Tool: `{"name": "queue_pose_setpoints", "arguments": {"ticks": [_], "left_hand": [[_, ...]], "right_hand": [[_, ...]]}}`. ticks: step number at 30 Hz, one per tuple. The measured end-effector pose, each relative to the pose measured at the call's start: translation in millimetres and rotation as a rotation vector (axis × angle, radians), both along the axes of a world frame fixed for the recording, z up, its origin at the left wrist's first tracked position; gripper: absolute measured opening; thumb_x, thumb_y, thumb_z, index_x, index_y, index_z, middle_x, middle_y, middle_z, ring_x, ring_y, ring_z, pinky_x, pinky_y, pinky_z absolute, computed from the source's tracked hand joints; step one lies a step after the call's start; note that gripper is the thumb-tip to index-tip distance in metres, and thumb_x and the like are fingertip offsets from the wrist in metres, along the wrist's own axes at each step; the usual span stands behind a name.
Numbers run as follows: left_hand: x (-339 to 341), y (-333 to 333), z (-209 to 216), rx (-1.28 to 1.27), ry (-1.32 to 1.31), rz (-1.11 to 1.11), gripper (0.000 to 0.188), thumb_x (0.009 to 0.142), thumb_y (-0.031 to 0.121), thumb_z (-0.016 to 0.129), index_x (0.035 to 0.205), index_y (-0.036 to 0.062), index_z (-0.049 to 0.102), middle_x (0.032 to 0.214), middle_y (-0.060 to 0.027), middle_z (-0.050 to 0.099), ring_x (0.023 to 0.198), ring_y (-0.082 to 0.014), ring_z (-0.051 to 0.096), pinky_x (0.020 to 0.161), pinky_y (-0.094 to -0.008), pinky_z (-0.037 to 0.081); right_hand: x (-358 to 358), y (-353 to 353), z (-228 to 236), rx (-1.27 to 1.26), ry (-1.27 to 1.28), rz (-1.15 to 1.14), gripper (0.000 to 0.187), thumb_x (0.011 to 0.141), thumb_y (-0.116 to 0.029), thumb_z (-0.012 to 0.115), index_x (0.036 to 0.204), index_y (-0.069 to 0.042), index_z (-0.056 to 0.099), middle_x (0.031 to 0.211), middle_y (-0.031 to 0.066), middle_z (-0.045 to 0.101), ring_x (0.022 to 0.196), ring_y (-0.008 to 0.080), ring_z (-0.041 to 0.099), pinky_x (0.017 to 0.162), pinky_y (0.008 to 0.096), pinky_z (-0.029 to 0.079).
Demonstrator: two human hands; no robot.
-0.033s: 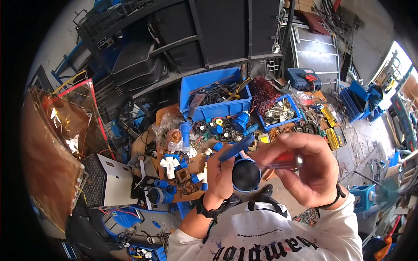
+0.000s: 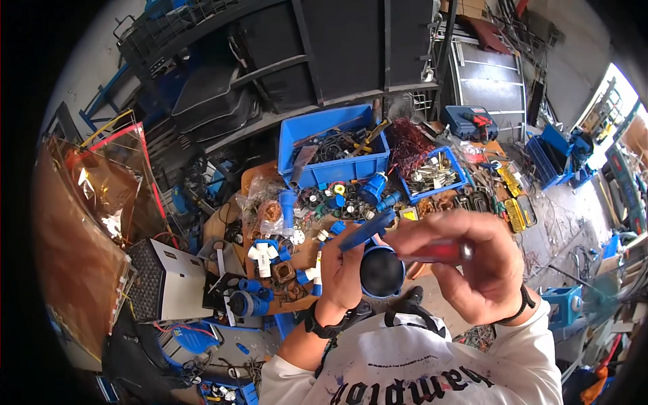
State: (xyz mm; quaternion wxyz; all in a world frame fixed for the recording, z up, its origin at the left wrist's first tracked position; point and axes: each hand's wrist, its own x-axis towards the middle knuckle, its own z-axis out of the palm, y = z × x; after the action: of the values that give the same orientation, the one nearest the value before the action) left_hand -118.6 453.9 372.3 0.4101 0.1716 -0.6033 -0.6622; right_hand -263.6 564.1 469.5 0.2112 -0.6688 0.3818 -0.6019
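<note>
My left hand is closed around a blue cylindrical housing held above the table's near edge. Its round opening with a dark inside faces up toward me, and a flat blue part sticks up on its far side. In my right hand is a screwdriver with a clear red handle, pinched between thumb and fingers. The handle lies level, its butt end to the right and its front toward the housing. Fingers hide the screwdriver's tip, so I cannot tell whether it touches the housing.
Beyond my hands the wooden table bears a blue crate of tools, a shallow blue tray of metal pieces, white pipe fittings and a yellow bit set. A white-and-black box stands at the left.
The fingers of my right hand have shifted slightly around the screwdriver handle, which is a little blurred. My left hand and the blue housing stay in place.
</note>
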Motion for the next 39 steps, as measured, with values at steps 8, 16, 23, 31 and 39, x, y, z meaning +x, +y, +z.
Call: {"name": "queue_pose_setpoints", "arguments": {"ticks": [8,16,23,31,39], "left_hand": [[2,-3,-13,-0.022,0.087,-0.041,0.046,0.104,0.042,0.047,0.108,-0.0013,0.065,0.089,-0.0039,0.066,0.081,-0.0091,0.062,0.074,-0.0233,0.049],[5,-4,-9,0.004,0.051,-0.018,0.048,0.103,0.043,0.048,0.108,-0.0021,0.064,0.09,-0.004,0.067,0.081,-0.0092,0.063,0.074,-0.0233,0.05],[9,-3,-11,-0.002,0.062,-0.001,0.047,0.105,0.041,0.046,0.105,-0.0013,0.065,0.089,-0.0044,0.067,0.081,-0.0095,0.063,0.074,-0.0244,0.049],[8,-2,-4,-0.054,0.041,0.062,0.046,0.105,0.04,0.045,0.104,-0.0012,0.066,0.087,-0.0038,0.067,0.08,-0.009,0.061,0.074,-0.0244,0.048],[6,-6,-19,0.002,0.069,-0.016,0.044,0.104,0.036,0.047,0.113,-0.0033,0.065,0.088,-0.0054,0.069,0.08,-0.0096,0.064,0.074,-0.0245,0.051]], "right_hand": [[-8,5,-1,-0.036,0.354,-0.23,0.055,0.079,-0.001,0.078,0.129,0.002,0.055,0.115,0.0193,0.064,0.088,0.0203,0.065,0.075,0.0287,0.055],[6,-1,-8,-0.001,0.076,-0.101,0.051,0.082,-0.015,0.078,0.126,0.001,0.056,0.11,0.0189,0.062,0.102,0.0288,0.063,0.089,0.038,0.053],[0,-3,1,-0.118,0.347,-0.247,0.042,0.079,-0.002,0.079,0.117,-0.001,0.061,0.098,0.012,0.061,0.078,0.0172,0.06,0.069,0.0268,0.051],[2,-4,4,-0.038,0.311,-0.032,0.049,0.088,0.003,0.066,0.132,-0.002,0.045,0.12,0.0249,0.057,0.106,0.0317,0.063,0.089,0.0379,0.055],[5,2,-4,0.063,0.038,-0.112,0.05,0.081,0.008,0.07,0.129,0.001,0.055,0.123,0.0219,0.058,0.104,0.0246,0.063,0.083,0.0337,0.054]]}}
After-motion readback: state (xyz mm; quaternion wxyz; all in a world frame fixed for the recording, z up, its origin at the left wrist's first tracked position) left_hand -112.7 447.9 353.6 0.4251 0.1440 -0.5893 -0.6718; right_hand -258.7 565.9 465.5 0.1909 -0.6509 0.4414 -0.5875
